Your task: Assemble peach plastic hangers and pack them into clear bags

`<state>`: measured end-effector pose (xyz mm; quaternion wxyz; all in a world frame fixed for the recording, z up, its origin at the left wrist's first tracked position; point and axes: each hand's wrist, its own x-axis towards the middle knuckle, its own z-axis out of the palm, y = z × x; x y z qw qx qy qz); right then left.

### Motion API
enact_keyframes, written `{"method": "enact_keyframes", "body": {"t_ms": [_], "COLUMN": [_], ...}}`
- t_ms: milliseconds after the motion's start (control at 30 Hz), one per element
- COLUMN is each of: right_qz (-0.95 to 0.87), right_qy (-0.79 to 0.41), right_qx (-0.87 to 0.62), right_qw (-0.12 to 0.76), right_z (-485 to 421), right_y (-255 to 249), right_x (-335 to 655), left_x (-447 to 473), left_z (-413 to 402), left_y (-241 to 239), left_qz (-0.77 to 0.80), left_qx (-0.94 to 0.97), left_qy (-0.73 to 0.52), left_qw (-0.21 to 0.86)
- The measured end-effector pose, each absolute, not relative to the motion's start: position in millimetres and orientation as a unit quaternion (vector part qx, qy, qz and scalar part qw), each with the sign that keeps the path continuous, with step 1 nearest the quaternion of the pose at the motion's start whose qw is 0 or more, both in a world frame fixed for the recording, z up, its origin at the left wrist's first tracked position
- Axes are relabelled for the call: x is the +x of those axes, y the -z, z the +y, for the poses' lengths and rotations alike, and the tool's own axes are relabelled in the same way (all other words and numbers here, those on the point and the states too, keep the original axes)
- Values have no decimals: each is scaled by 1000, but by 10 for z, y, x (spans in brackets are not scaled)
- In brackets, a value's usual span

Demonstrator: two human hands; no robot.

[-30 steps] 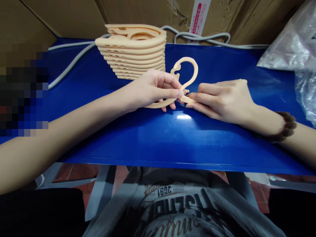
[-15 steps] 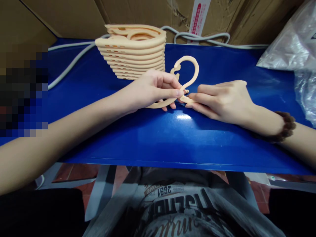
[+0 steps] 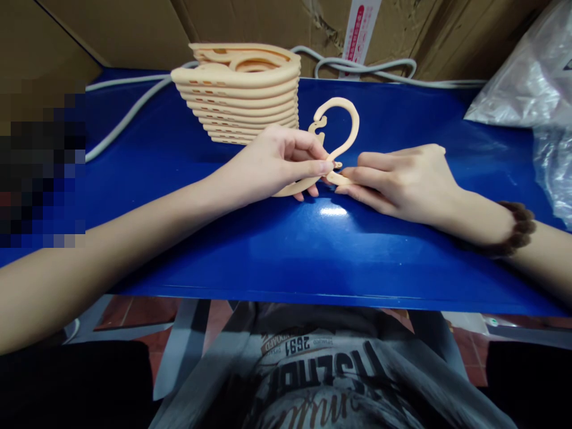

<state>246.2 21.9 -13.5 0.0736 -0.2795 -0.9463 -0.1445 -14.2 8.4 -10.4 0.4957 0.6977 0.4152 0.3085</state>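
Between my two hands is a cream plastic hanger (image 3: 353,128), its curved hook pointing up and away from me. My left hand (image 3: 286,161) pinches it just below the hook, thumb on top, and covers much of its body. With fingertips pressed together, my right hand (image 3: 393,179) grips a short cream arm piece (image 3: 338,179) at the hanger's right side. Where this piece meets the hanger is partly hidden by my fingers. Behind my left hand stands a neat stack of matching cream hanger parts (image 3: 241,89).
The blue table (image 3: 268,250) has its front edge close to my body. White cable (image 3: 366,67) runs along the back, before cardboard boxes (image 3: 268,21). A clear plastic bag (image 3: 513,83) lies at the right rear. A pixelated patch hides the far left.
The hanger's hook has tilted very slightly, and its visible lower curve has shifted a little under my left hand. Both hands keep their grips in nearly the same place.
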Motion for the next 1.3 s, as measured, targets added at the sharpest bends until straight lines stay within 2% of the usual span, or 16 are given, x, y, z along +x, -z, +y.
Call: {"method": "enact_keyframes", "body": {"t_ms": [1300], "right_qz": [-944], "right_qy": [159], "right_qx": [-271], "right_qw": [97], "right_z": [239], "right_y": [153], "right_x": [2477], "left_x": [-90], "left_z": [21], "left_y": [31], "left_qz": [385], "left_qx": [773], "left_qy": [-258], "left_qw": [433]}}
